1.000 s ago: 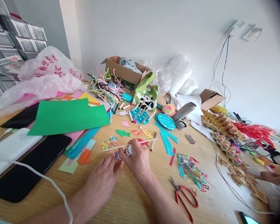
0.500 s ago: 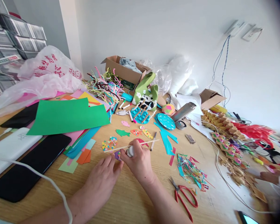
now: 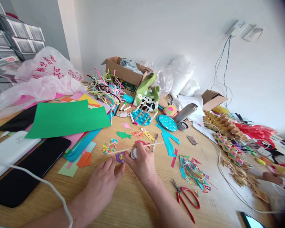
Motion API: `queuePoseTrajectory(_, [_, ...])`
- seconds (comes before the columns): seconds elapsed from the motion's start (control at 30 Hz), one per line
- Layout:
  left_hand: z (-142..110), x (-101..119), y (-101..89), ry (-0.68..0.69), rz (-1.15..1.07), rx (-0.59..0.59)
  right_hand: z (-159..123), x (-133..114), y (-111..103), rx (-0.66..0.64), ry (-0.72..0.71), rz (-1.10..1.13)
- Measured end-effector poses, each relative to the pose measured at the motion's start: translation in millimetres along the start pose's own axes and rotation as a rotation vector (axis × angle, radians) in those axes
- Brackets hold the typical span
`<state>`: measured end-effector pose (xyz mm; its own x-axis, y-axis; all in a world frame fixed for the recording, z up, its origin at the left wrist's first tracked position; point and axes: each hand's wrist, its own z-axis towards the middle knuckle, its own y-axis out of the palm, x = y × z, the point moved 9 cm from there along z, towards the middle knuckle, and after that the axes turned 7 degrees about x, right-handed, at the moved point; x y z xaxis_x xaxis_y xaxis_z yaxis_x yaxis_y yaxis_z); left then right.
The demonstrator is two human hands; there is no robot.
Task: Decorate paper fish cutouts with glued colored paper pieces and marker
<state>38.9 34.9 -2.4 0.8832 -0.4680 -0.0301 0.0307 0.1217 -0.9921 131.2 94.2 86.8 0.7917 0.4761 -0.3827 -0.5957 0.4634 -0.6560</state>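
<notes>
My right hand (image 3: 143,163) is closed round a small white cylindrical thing, perhaps a bottle (image 3: 134,154), seen end-on. A thin wooden stick (image 3: 123,149) slants out on both sides of the same hand. Just left of it, a purple paper fish (image 3: 120,157) with a bright round patch lies on the table. My left hand (image 3: 104,177) rests there with fingers stretched out, their tips at the fish's edge. Beyond the hands lie a green paper fish (image 3: 123,135), an orange one (image 3: 137,134) and a yellow one (image 3: 149,136). A red fish (image 3: 146,143) is partly hidden behind my right hand.
Red-handled scissors (image 3: 186,198) lie open at right, near paper scraps (image 3: 193,171). Green paper (image 3: 66,118), a white power bank (image 3: 13,155) and a black phone (image 3: 30,174) are at left. A steel flask (image 3: 186,112) lies farther back. Another person's hand (image 3: 273,178) shows far right.
The whole view has shifted slightly. My right hand has moved a little to the right of the purple fish, so more of the fish shows. My left hand stays nearly still.
</notes>
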Motion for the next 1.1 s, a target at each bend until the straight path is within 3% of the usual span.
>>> queuePoseTrajectory(0.87, [-0.4,-1.0,0.1,-0.010,-0.014,-0.036,0.9,-6.6,3.9,-0.020,-0.038,0.003])
queuePoseTrajectory(1.1, [0.9,-0.2,-2.1,-0.001,-0.011,-0.020,1.7,2.3,0.3,-0.017,-0.014,-0.032])
